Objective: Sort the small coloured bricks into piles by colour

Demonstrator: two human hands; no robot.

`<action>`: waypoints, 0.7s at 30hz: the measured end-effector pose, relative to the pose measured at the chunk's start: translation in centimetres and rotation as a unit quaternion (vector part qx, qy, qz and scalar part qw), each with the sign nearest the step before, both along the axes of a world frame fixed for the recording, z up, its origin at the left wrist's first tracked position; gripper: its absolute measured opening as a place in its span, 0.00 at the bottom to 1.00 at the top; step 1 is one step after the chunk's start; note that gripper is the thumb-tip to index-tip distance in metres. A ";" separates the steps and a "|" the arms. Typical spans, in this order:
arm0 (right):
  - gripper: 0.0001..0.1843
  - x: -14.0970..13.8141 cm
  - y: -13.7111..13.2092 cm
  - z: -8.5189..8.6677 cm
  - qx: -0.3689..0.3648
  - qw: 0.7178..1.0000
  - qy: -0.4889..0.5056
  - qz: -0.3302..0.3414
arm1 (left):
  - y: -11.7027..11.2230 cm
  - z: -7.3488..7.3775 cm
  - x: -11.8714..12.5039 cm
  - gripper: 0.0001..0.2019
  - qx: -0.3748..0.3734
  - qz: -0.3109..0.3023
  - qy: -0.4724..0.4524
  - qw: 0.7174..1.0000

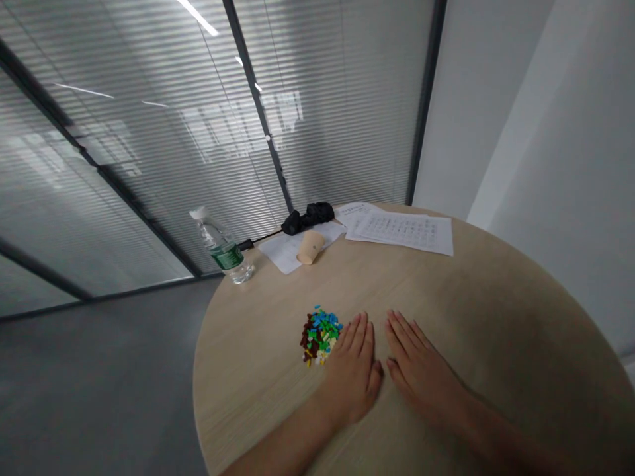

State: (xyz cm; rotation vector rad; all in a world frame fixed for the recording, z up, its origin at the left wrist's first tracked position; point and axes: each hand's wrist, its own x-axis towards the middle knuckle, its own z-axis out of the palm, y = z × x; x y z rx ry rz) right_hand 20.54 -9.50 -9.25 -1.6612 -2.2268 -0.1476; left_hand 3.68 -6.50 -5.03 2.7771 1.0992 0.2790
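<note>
Round table [258, 330] beside blind-covered glass [342, 119] and pale wall [476, 86], left hand [353, 367] and right hand [417, 367] flat atop it, fingers [358, 334] straight.

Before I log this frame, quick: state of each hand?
Left hand: open, palm down on the table beside the toy bricks.
Right hand: open, palm down.

Far side and left: glass partition [124, 238] in dark frames [260, 112], slatted blinds [357, 99] lowered across the panes, the glass catching a bright light strip [198, 17] near the top and paler grid-like reflections [218, 129] lower down. Right: plain pale wall [580, 198] with one lighter slanting band, meeting the partition at a dark upright. Below: smooth grey floor [109, 383] at left, round light wood-grain table [248, 344] close to both, its right side in soft shadow.
</note>
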 end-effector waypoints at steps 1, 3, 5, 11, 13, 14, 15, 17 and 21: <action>0.28 0.1 0.0 -0.1 -0.001 1.000 -0.001 -0.001 | 0.0 -0.1 0.0 0.29 0.004 0.003 -0.003 1.000; 0.28 0.2 -0.1 0.0 -0.005 1.000 -0.007 -0.001 | -0.1 -0.2 0.1 0.29 0.008 0.008 -0.002 1.000; 0.29 0.1 -0.1 0.1 -0.010 1.000 -0.015 -0.003 | -0.1 -0.2 0.2 0.29 0.008 0.017 0.004 1.000; 0.29 0.0 -0.2 0.6 -0.024 1.000 -0.020 -0.005 | -0.1 -0.4 0.1 0.29 0.018 0.009 -0.005 1.000; 0.29 0.1 -0.3 0.5 -0.026 1.000 -0.010 -0.005 | -0.1 -0.5 0.0 0.29 0.025 0.011 -0.015 1.000; 0.30 0.1 -0.3 0.5 -0.025 1.000 -0.004 -0.003 | -0.1 -0.6 0.0 0.29 0.027 0.011 -0.017 0.999; 0.29 0.1 -0.3 0.4 -0.024 1.000 0.002 -0.001 | -0.1 -0.6 0.0 0.29 0.027 0.011 -0.018 0.999; 0.29 0.1 -0.2 0.3 -0.019 1.000 0.012 0.000 | -0.1 -0.6 0.0 0.29 0.026 0.009 -0.018 0.999; 0.29 0.1 -0.2 0.4 -0.015 1.000 0.007 -0.003 | -0.1 -0.3 0.2 0.28 0.018 0.013 -0.006 1.000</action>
